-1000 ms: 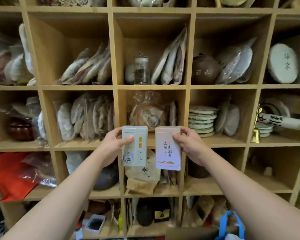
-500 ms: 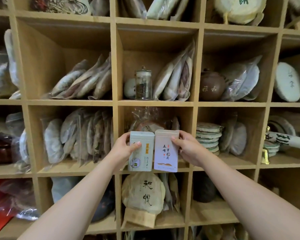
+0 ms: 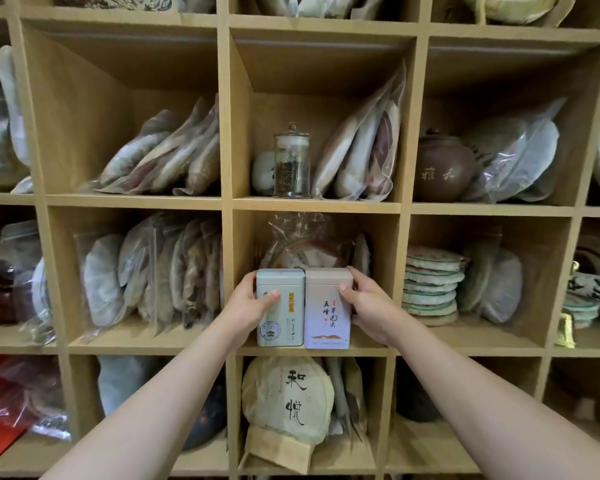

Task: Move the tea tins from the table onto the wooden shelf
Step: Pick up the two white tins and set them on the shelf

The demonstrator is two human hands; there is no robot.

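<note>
Wooden shelf (image 3: 312, 205): pale, matt board with faintly rough edges. Green tea tin (image 3: 284, 317) and pink tea tin (image 3: 328, 317): smooth, satin-finished metal with printed labels. Jar (image 3: 291, 161): clear glossy glass. Bags (image 3: 361, 150): glossy transparent plastic. Teapot (image 3: 442, 168): matt brown clay. Wrapped cake (image 3: 288, 393): matt creased paper.

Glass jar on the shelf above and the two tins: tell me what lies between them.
Head view: only the wooden shelf board and a bagged tea cake between glass jar, green tin and pink tin.

— What is held at the wooden shelf (image 3: 312, 351)?
— A green tin (image 3: 280, 308) is gripped by the left hand (image 3: 248, 306), a pale tin (image 3: 328, 308) by the right hand (image 3: 369, 306); both are stood touching.
</note>
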